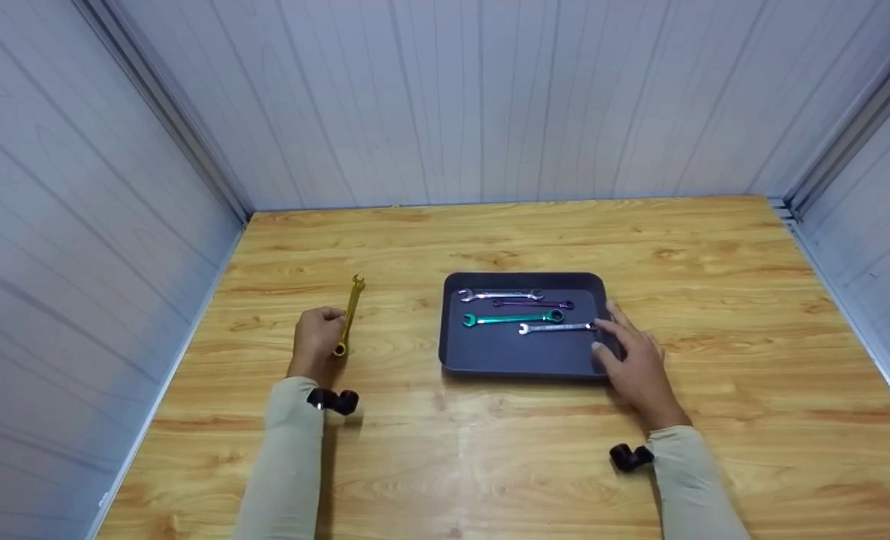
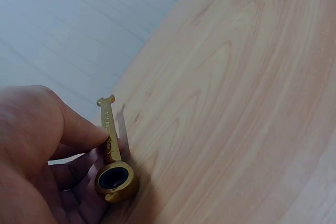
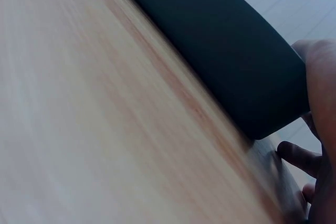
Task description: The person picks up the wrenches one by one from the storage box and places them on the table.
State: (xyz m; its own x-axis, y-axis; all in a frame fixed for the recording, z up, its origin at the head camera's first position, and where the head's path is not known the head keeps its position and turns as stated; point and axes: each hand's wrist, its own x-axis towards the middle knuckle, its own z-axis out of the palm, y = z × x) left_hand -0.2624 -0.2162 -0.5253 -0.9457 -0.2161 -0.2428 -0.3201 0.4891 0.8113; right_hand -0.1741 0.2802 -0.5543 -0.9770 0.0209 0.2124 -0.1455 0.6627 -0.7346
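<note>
My left hand (image 1: 317,337) pinches a gold combination wrench (image 1: 352,307) between thumb and fingers. Its ring end (image 2: 116,179) points toward me and its open end away, close over the table. On the right, my right hand (image 1: 635,364) grips the right rim of a dark grey tray (image 1: 520,360), thumb and index finger over the inside, other fingers outside. A small silver wrench (image 1: 554,328) lies in the tray, its ring end by the index fingertip. Above it lie a green wrench (image 1: 512,319), a thin purple wrench (image 1: 531,304) and another silver wrench (image 1: 499,295).
The wood-grain table (image 1: 415,450) carries everything. Pale panelled walls (image 1: 445,105) stand behind it and at both sides. A small black wrist camera (image 1: 332,400) sits on the left sleeve, and another black camera (image 1: 630,457) on the right.
</note>
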